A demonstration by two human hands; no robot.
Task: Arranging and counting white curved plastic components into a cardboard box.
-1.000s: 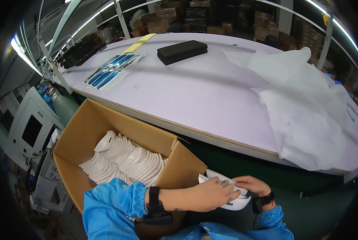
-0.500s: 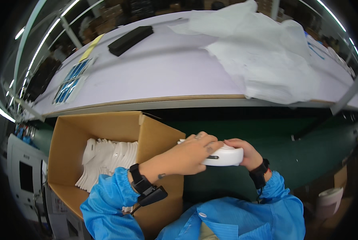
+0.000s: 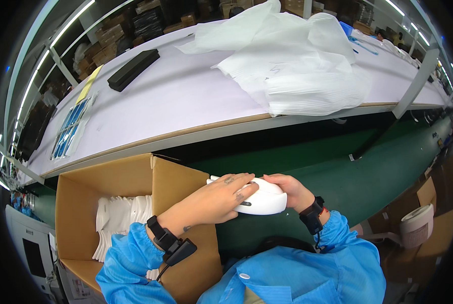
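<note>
Both my hands hold a stack of white curved plastic shells (image 3: 265,198) in front of me, just right of the cardboard box. My left hand (image 3: 225,196) lies over the top and left end, its fingers bent onto the white surface. A dark slot shows in the shell beside those fingers. At the far right edge, my right hand (image 3: 291,191) grips the shells, its thumb side hidden behind them. Left of my hands the open cardboard box (image 3: 183,195) contains several rows of similar white plastic pieces (image 3: 117,215), partly covered by my left sleeve.
Beyond the box runs a long pale table (image 3: 181,96). On it lie crumpled white wrapping sheets (image 3: 307,66), a black oblong block (image 3: 133,70) and blue strips in clear film (image 3: 69,131). A pinkish fan (image 3: 416,227) stands at the right. The green floor (image 3: 307,152) shows under the table.
The view has turned to the right, so the table and box appear shifted left. Both hands keep hold of the white shells, which now show more of their upper face.
</note>
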